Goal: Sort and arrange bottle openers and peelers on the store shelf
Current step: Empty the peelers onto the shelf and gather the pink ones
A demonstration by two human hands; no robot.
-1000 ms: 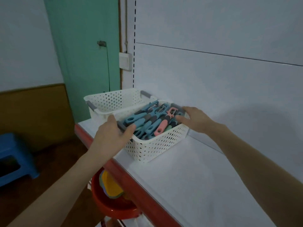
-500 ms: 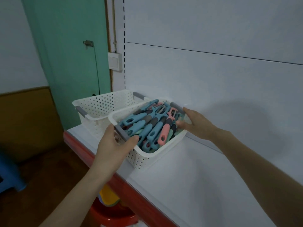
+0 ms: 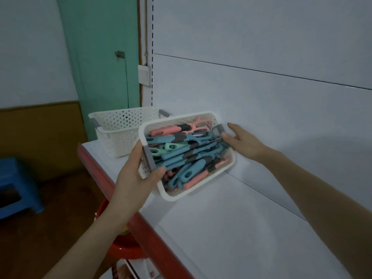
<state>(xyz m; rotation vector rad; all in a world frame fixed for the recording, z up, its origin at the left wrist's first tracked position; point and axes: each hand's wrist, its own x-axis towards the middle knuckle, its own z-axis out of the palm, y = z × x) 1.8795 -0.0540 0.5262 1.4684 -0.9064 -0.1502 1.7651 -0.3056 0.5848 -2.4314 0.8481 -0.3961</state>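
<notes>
While the tools all sit mixed in one white basket, count the sort as not started: no opener or peeler is out on the shelf, so all the separating and arranging looks left to do. You've got that basket up off the shelf against the back panel, tipped so its opening faces you. Contents: a dense pile of blue, pink and a few mint handles with grey grips. I can't split openers from peelers at this range. Your left hand clamps the grey handle at the basket's 8 o'clock end, thumb over the rim. Your right hand takes the 2 o'clock end, thumb on the other grey handle, fingers behind the end wall and mostly hidden. Second white basket stands on the shelf at 10 o'clock, just beside. Nothing coloured shows through its holes and its inside is out of view. Likely your destination bin.
</notes>
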